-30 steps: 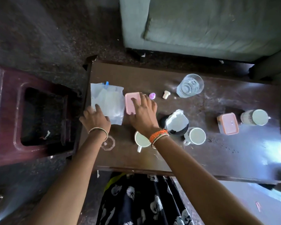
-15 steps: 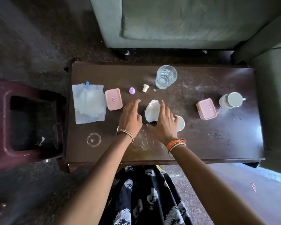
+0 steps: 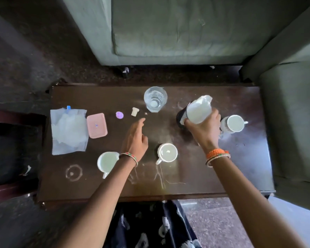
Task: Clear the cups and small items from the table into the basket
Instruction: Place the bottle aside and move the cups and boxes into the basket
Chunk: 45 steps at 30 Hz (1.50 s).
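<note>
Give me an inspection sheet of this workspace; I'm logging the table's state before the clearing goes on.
Surface: dark wooden table, scuffed, with pale streaks and a ring mark.
Job's things: three white cups; clear glass; pink box; purple cap; small white stopper. No basket seen for certain.
Clutter: plastic packet at the left end.
Grippers: right hand grips a dark container with white plastic; left hand open, empty, above the table.
Cables: nothing seen.
Surroundings: green sofa behind, dark red furniture to the left.
</note>
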{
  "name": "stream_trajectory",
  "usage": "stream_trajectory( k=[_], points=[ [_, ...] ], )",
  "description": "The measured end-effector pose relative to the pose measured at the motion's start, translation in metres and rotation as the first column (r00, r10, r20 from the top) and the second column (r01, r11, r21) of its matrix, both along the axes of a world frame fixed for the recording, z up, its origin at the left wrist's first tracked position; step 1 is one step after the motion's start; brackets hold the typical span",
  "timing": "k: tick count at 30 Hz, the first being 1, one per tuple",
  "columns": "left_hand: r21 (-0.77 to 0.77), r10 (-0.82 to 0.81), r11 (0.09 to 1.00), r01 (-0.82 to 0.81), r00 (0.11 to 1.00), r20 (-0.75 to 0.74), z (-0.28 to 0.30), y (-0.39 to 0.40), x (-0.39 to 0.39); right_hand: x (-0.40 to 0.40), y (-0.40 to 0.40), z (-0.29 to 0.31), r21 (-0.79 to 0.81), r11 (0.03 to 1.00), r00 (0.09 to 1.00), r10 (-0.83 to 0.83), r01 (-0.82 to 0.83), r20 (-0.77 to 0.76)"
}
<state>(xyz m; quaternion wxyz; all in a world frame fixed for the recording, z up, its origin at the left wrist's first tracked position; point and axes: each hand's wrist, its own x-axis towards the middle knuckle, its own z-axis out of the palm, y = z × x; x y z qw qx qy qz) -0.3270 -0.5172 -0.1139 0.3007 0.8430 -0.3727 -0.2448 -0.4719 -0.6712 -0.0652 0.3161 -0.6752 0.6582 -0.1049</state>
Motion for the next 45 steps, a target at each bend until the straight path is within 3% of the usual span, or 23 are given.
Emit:
stream_trajectory(
  k=[5,10,16,20,26,33,40,45],
  points=[
    [0.035,0.113,0.993,-0.111,0.99,-0.079,-0.008,-0.042,-0.015,-0.004,-0.055,-0.026,-0.043,0.99,0.991,0.136,-0.135,0.014],
    [0.083,0.009,0.997,-0.002,0.996,-0.089,-0.01,-0.06,-0.018,0.015,-0.067,-0.051,-0.064,0.964,0.966,0.257,-0.257,-0.014],
    [0.095,0.007,0.996,0.001,0.996,-0.087,-0.014,-0.063,-0.021,0.02,-0.071,-0.062,-0.104,0.947,0.952,0.301,-0.305,-0.054],
    [0.085,-0.001,0.996,0.008,0.997,-0.081,-0.015,-0.062,-0.026,0.018,-0.07,-0.064,-0.047,0.936,0.937,0.348,-0.349,-0.035],
    [0.084,-0.102,0.991,0.107,0.993,-0.057,-0.005,-0.058,-0.051,-0.02,-0.056,-0.058,-0.071,0.92,0.922,0.383,-0.386,-0.055],
    [0.196,0.029,0.981,-0.011,0.996,-0.089,-0.006,-0.025,-0.079,-0.086,-0.013,-0.06,0.074,0.929,0.923,0.368,-0.361,-0.116],
    [0.184,-0.085,0.978,0.1,0.992,-0.089,-0.005,-0.032,-0.08,-0.092,0.005,-0.071,0.192,0.952,0.965,0.253,-0.238,-0.063],
    [0.184,-0.142,0.971,0.151,0.988,-0.06,-0.002,-0.06,-0.087,-0.091,0.003,-0.072,0.279,0.855,0.884,0.466,-0.437,-0.045]
  ],
)
